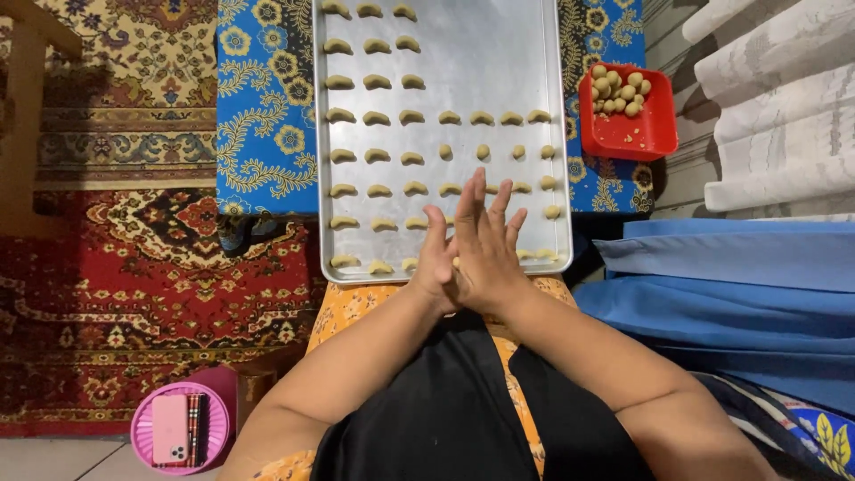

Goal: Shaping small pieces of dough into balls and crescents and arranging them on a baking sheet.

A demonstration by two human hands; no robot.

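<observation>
The metal baking tray [499, 53] on the blue floral tabletop [263, 107] carries crescent dough pieces [376, 117] — soft, easily dented. Left hand [438, 258] and right hand [490, 245] press palm to palm, fingers straight — whatever lies between is hidden.

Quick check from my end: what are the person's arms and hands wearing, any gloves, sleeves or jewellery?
Both forearms are bare, with no sleeves in view. The left hand and right hand wear no gloves, and no rings, watch or bracelets are visible. Below them a black top shows over orange floral-patterned fabric.
</observation>
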